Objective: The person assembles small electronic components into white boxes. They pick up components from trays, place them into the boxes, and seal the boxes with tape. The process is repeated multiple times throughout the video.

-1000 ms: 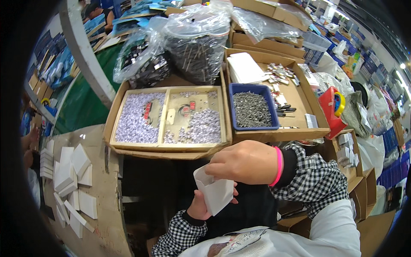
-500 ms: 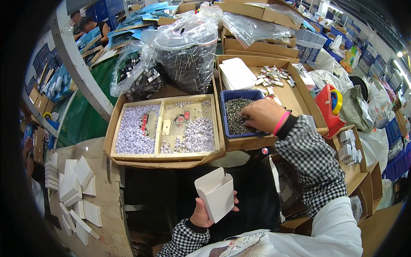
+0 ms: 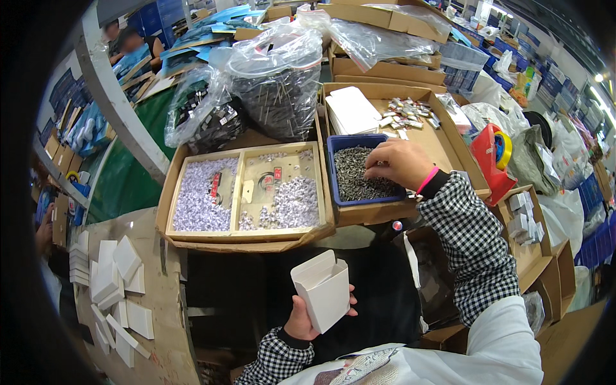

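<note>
My left hand grips a small white cardboard box upright, fingers round its sides. The top flap of the box stands up and the mouth faces upward; what lies inside is hidden. Over a blue plastic bin hovers my right hand, its thumb and fingertips drawn together. Many small dark metal pieces that look like screws fill the bin. Whatever the right fingertips pinch is too small to make out.
Left of the bin, a wooden tray with two compartments holds small white plastic parts. White boxes lie on the table at left. Bags of black parts, white cards and a red tape dispenser stand farther back.
My right hand has lifted slightly off the metal pieces, its fingertips drawing together. The left hand and the white box have hardly moved.
</note>
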`<move>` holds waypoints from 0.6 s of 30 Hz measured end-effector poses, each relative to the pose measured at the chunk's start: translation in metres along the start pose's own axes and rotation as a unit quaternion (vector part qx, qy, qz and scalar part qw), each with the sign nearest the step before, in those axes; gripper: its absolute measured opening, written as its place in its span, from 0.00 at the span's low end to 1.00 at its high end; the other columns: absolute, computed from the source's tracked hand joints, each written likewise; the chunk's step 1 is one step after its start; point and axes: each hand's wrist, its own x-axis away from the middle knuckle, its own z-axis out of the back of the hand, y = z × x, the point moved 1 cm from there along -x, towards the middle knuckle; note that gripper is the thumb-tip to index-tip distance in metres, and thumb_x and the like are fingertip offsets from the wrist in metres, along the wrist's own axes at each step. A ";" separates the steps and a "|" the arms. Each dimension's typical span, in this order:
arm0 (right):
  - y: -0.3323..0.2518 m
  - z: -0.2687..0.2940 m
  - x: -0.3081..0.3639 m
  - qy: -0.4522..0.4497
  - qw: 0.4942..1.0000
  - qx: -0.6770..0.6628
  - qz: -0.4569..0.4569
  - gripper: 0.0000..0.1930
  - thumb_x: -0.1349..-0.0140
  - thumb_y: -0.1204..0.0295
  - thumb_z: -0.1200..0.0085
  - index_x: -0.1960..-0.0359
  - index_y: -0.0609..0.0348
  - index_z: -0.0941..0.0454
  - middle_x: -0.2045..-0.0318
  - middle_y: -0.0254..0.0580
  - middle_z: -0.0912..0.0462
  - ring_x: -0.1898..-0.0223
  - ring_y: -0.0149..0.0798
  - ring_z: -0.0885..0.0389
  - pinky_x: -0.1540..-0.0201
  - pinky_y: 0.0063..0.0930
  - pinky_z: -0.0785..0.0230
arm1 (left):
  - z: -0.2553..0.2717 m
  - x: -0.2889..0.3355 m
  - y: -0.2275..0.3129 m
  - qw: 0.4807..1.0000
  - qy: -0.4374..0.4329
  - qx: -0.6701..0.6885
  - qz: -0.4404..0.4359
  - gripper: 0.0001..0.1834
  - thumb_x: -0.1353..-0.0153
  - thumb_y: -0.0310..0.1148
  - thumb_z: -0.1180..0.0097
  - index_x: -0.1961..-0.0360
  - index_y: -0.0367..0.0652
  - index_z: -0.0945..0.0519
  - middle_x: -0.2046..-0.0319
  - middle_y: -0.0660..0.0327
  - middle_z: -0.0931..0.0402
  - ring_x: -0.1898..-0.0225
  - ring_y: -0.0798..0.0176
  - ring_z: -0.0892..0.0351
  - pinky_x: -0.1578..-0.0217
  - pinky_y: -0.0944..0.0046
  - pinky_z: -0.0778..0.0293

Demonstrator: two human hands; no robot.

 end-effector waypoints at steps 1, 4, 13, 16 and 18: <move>0.000 0.001 0.000 0.010 1.000 -0.008 0.002 0.09 0.48 0.59 0.40 0.71 0.48 0.18 0.70 0.33 0.19 0.63 0.41 0.21 0.61 0.34 0.30 | 0.000 0.000 0.000 1.000 0.003 0.005 0.000 0.56 0.53 0.72 0.49 0.36 0.38 0.46 0.46 0.44 0.34 0.49 0.50 0.28 0.53 0.48 0.25; -0.006 0.005 -0.001 0.013 1.000 -0.002 -0.011 0.08 0.48 0.62 0.39 0.72 0.51 0.18 0.71 0.34 0.18 0.65 0.41 0.21 0.63 0.33 0.29 | -0.001 0.000 0.000 1.000 0.001 -0.006 0.001 0.56 0.53 0.72 0.50 0.36 0.37 0.45 0.46 0.45 0.34 0.49 0.51 0.28 0.53 0.48 0.25; -0.108 -0.005 0.031 -0.039 0.948 -0.251 0.192 0.06 0.46 0.71 0.42 0.68 0.57 0.20 0.76 0.41 0.20 0.72 0.43 0.19 0.67 0.31 0.26 | 0.001 -0.003 -0.001 1.000 0.001 -0.019 0.009 0.55 0.53 0.73 0.51 0.36 0.39 0.44 0.46 0.48 0.34 0.49 0.54 0.28 0.52 0.50 0.26; -0.127 -0.010 0.041 -0.088 0.952 -0.226 0.188 0.07 0.46 0.68 0.43 0.67 0.55 0.20 0.75 0.40 0.20 0.72 0.43 0.20 0.68 0.31 0.27 | 0.001 -0.003 -0.002 1.000 -0.006 -0.022 0.019 0.55 0.54 0.74 0.52 0.36 0.41 0.43 0.45 0.49 0.35 0.47 0.54 0.29 0.50 0.49 0.27; -0.131 -0.015 0.048 -0.091 0.959 -0.221 0.152 0.08 0.46 0.67 0.42 0.67 0.56 0.20 0.75 0.40 0.20 0.71 0.43 0.20 0.69 0.31 0.27 | 0.000 -0.001 -0.002 0.999 -0.019 -0.026 0.023 0.55 0.54 0.74 0.52 0.36 0.41 0.44 0.44 0.49 0.36 0.45 0.52 0.30 0.48 0.48 0.28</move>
